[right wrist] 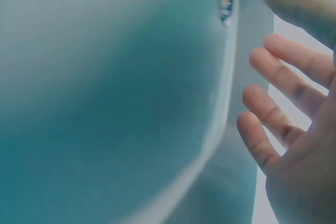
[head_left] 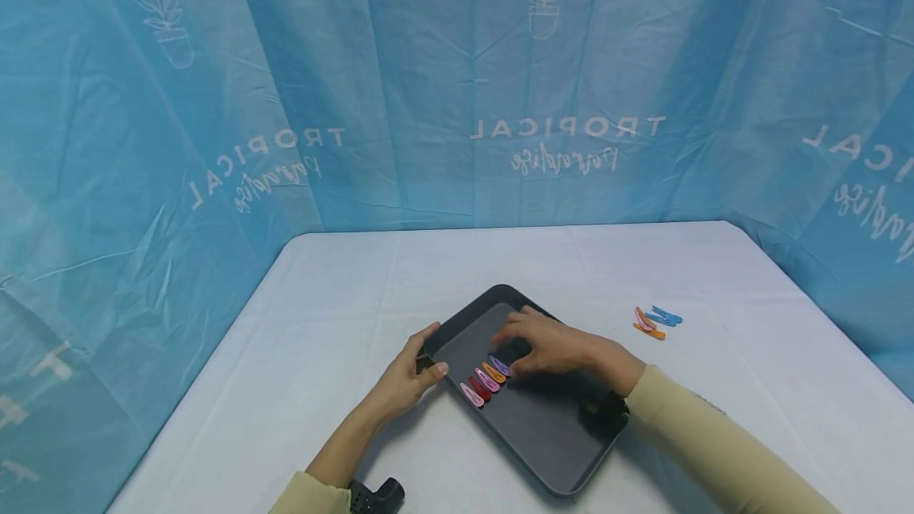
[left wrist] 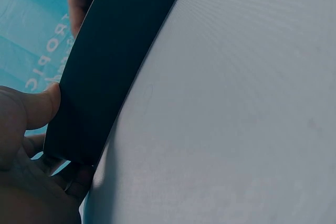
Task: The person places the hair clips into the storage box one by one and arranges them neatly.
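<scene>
A dark grey baking tray (head_left: 543,443) lies at an angle on the white table. My left hand (head_left: 400,387) holds its left corner; in the left wrist view the thumb lies at the rim of the tray (left wrist: 113,61), fingers around the corner. Snap hair clips form a row along the tray's left side: pink (head_left: 472,396), red (head_left: 480,389), another pink (head_left: 488,380), orange (head_left: 494,373) and purple (head_left: 500,366). Over the tray, beside the purple clip, is my right hand (head_left: 553,343). Its fingers are spread and relaxed in the right wrist view, holding nothing.
Right of the tray, a loose group of hair clips lies on the table, with blue clips (head_left: 665,316) and an orange clip (head_left: 650,331) among them. Blue printed curtains (head_left: 428,101) hang behind and at both sides of the white-covered table (head_left: 343,292).
</scene>
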Available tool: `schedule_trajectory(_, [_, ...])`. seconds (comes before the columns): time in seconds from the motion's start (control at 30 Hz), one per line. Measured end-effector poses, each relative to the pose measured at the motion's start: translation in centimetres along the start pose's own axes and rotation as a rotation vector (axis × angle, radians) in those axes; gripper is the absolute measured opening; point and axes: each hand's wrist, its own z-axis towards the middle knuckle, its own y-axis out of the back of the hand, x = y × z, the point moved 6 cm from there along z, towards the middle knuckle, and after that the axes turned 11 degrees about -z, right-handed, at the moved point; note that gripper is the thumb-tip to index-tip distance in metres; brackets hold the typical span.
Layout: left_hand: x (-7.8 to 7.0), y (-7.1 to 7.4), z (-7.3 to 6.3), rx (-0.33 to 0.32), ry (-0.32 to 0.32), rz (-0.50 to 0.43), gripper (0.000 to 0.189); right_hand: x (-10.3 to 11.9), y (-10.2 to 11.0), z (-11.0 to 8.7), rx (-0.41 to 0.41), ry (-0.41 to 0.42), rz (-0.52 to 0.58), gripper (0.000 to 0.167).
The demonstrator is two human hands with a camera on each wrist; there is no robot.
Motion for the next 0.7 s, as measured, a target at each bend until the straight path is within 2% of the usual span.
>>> schedule_trajectory(0.47, [-0.3, -0.1, 0.0, 0.004, -0.009, -0.015, 0.066, -1.5, 4.1, -1.9, -0.119, -0.023, 0.068, 0.048])
schedule_trajectory(0.7, [-0.3, 0.0, 0.0, -0.002, -0.005, -0.025, 0.067, -2.9, 5.7, -2.9, -0.184, -0.070, 0.097, 0.049])
